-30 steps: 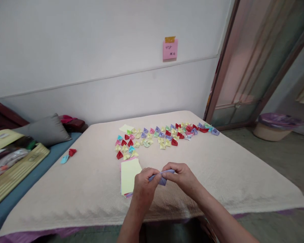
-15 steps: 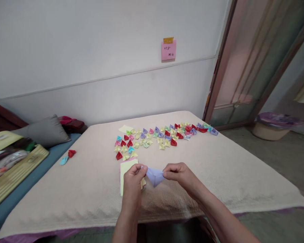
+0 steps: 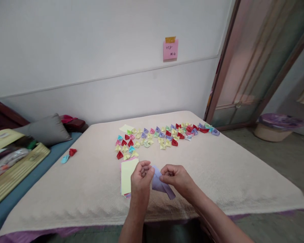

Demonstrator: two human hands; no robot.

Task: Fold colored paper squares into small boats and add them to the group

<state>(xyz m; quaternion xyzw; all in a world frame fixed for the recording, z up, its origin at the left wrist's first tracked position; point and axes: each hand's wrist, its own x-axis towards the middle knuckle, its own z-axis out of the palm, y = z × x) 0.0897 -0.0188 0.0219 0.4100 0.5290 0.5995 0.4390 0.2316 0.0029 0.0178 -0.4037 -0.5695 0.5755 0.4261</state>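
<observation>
A folded sheet of lilac paper (image 3: 160, 184) is held above the front of the cloth-covered table, with one strip hanging down to the right. My left hand (image 3: 142, 175) pinches its upper left edge between thumb and fingers. On the other side, my right hand (image 3: 176, 177) grips the paper near its upper right. Partly behind my left hand lies a stack of paper sheets (image 3: 128, 177), pale yellow on top with pink edges showing. Farther back, many small folded paper boats (image 3: 143, 135) in red, yellow, lilac, blue and pink spread in rows.
A red folded piece (image 3: 72, 152) and a light blue one (image 3: 65, 159) lie at the left of the table. A pale sheet (image 3: 128, 128) rests behind the boats. A grey pillow (image 3: 47, 131) sits far left; a lidded tub (image 3: 275, 128) stands at right.
The lilac paper has turned from a level downward-pointing triangle to a tilted shape with a hanging strip. My left hand has moved slightly right, and its fingers have shifted along the paper.
</observation>
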